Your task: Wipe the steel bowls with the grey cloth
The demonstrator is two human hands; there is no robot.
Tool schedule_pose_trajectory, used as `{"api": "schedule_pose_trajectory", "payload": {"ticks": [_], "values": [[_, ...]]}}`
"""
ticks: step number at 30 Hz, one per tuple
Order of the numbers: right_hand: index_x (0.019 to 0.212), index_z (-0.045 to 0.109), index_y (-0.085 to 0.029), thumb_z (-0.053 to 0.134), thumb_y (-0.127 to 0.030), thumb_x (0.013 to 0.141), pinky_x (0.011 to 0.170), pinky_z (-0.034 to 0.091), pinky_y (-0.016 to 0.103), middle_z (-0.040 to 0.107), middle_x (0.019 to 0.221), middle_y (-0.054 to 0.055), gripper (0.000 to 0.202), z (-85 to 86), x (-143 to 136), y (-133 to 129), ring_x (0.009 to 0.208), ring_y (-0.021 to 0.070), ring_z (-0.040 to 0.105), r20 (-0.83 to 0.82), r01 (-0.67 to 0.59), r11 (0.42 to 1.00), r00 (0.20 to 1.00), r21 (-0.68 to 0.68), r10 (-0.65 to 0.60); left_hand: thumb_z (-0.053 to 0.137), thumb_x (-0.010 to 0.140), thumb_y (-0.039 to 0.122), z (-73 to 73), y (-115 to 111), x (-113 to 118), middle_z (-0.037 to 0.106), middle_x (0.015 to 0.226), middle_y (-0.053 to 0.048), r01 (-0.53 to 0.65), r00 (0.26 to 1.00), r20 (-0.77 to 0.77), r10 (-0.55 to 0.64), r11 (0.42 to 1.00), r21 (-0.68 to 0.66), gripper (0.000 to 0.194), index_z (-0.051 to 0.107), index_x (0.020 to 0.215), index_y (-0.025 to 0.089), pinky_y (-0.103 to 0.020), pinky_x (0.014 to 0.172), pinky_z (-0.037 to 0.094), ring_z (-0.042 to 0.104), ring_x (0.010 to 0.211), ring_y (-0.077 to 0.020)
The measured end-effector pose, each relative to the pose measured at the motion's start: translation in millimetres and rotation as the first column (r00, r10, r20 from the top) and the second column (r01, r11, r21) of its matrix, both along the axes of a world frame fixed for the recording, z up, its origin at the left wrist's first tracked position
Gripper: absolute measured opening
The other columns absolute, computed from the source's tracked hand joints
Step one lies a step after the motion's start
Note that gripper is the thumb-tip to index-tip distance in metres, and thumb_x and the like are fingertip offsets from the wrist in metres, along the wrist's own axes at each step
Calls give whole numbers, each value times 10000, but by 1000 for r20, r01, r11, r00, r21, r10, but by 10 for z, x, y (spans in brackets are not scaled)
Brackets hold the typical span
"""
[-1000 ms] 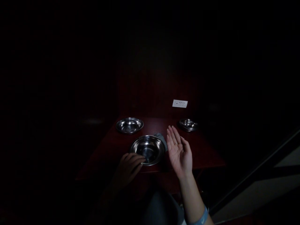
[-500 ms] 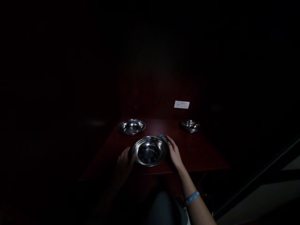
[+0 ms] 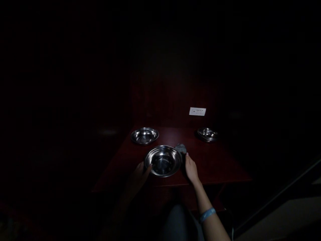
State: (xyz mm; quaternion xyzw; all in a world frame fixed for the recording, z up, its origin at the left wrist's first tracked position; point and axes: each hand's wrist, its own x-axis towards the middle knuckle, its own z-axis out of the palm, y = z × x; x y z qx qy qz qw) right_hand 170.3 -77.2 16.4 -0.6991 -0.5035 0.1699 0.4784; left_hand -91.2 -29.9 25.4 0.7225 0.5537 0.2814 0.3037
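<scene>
A shiny steel bowl (image 3: 163, 162) is at the front middle of the dark red table, tilted slightly toward me. My left hand (image 3: 140, 172) grips its left rim, thumb over the edge and fingers beneath. Beyond the bowl's right rim is a crumpled grey cloth (image 3: 181, 148). My right hand (image 3: 191, 168) is at the cloth's near edge, fingers together around part of it, right of the bowl. The fingers' far side is hidden.
Another steel dish (image 3: 144, 136) stands at the table's back left. Stacked steel dishes (image 3: 207, 134) are at the back right. A white socket panel (image 3: 197, 111) is on the wall behind the red table (image 3: 213, 167). The surroundings are very dark.
My right hand has come down and nearer to me along the bowl's right side, and more of the cloth shows. The whole view has shifted slightly.
</scene>
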Motion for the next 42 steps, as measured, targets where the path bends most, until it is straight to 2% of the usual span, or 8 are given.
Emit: {"api": "schedule_pose_trajectory", "payload": {"ticks": [3,8,13,17,20,24,35,42], "values": [[1326,548,-179,180,-453,981,1095,366,375,580,1346,90,575,-33,70,-38,1284,207,505,54,8,998,998,63,-11,347,899,533,75,-41,23,598,1280,-103,-18,1000,22,18,999,-31,481,560,1195,219,-351,963,435,581,1158,-248],[1340,545,-242,566,-391,846,1152,298,408,493,1436,48,516,-65,129,-117,1390,243,364,297,-112,994,949,-7,109,418,871,569,126,-79,97,657,1173,-102,-71,997,36,70,997,36,476,606,1132,218,-332,875,463,628,1071,-256],[1266,608,-202,570,-482,844,1150,294,468,569,1360,82,509,87,136,-213,1351,267,424,-190,-50,984,978,171,82,472,859,530,140,-44,159,679,1121,-83,-78,996,51,73,992,100,404,633,1093,243,-298,827,467,639,1036,-245],[1268,594,-231,515,-513,884,1149,327,414,537,1397,51,484,483,14,-424,1320,202,471,-707,-30,880,582,475,401,387,906,511,84,-15,177,687,1086,-64,-79,996,62,72,989,121,385,630,1061,256,-292,823,466,643,1003,-223],[1252,605,-266,531,-407,901,1161,323,375,540,1395,13,385,823,-183,-668,1340,158,443,-771,-30,824,335,566,542,292,943,502,26,-33,181,680,1082,-53,-110,991,99,93,977,180,421,611,1051,249,-309,843,459,638,987,-215],[1248,611,-270,493,-362,922,1155,338,390,593,1336,14,358,1079,-421,-917,1339,152,443,-794,-28,811,184,585,579,256,960,481,-19,-58,190,665,1122,-46,-110,990,110,85,965,239,424,585,1096,250,-317,866,447,626,1006,-209],[1219,631,-260,473,-334,929,1162,326,399,612,1313,18,339,1120,-501,-957,1337,156,445,-822,1,828,128,560,556,330,947,483,1,-89,197,670,1105,-35,-112,994,46,104,963,244,368,577,1106,261,-296,828,441,631,981,-202],[1211,635,-277,507,-386,905,1145,357,430,601,1322,20,349,1080,-469,-945,1350,191,430,-806,-2,837,271,547,527,302,952,493,35,-118,198,666,1063,-39,-88,996,30,83,962,258,380,578,1051,251,-301,818,437,628,967,-209]]}}
